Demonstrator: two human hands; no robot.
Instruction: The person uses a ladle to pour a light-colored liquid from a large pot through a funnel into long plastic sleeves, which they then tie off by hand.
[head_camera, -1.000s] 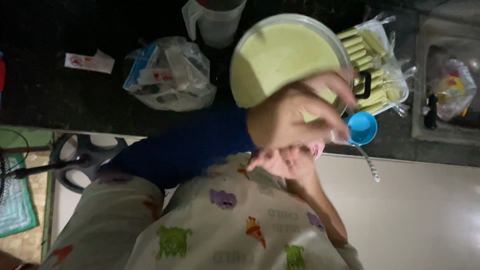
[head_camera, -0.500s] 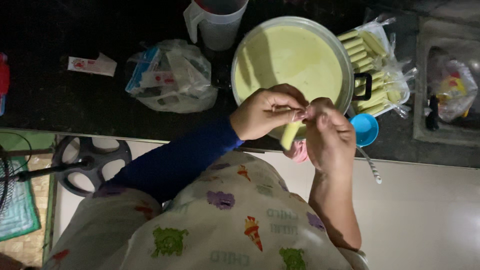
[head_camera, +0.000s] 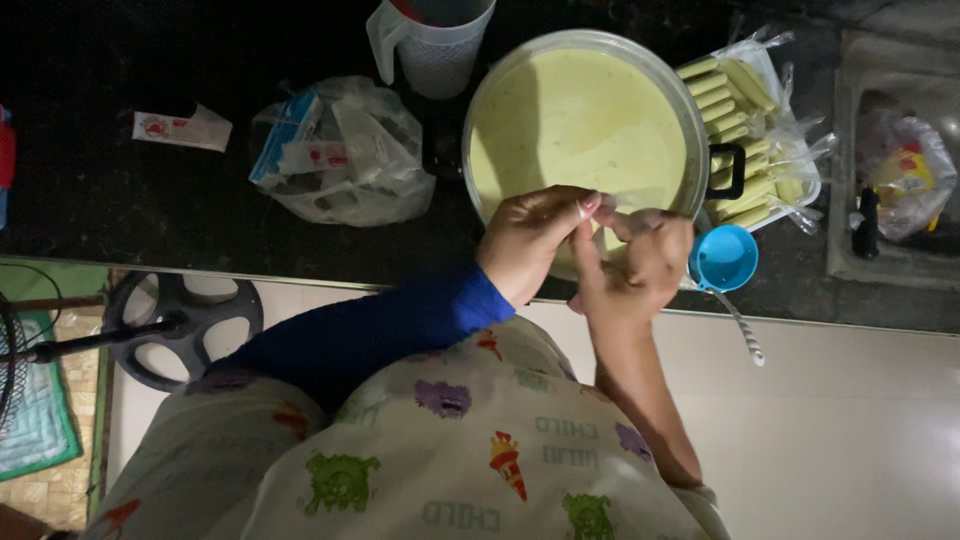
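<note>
Plastic sleeve (head_camera: 612, 212), thin and clear, sits pinched between both hands at the near rim of the pot (head_camera: 690, 120), just above the pale green liquid. Left hand (head_camera: 530, 240) has closed thumb and forefinger on its top edge; right hand (head_camera: 640, 262) grips it from the 3 o'clock side, fingers curled. Half a second ago a filled yellowish tube hung between the hands; now only the slack film shows, hands drawn closer together. Blue scoop (head_camera: 723, 258) lies at 3 o'clock, filled tubes (head_camera: 740, 110) at 1 o'clock, jug (head_camera: 430, 45) at 11.
</note>
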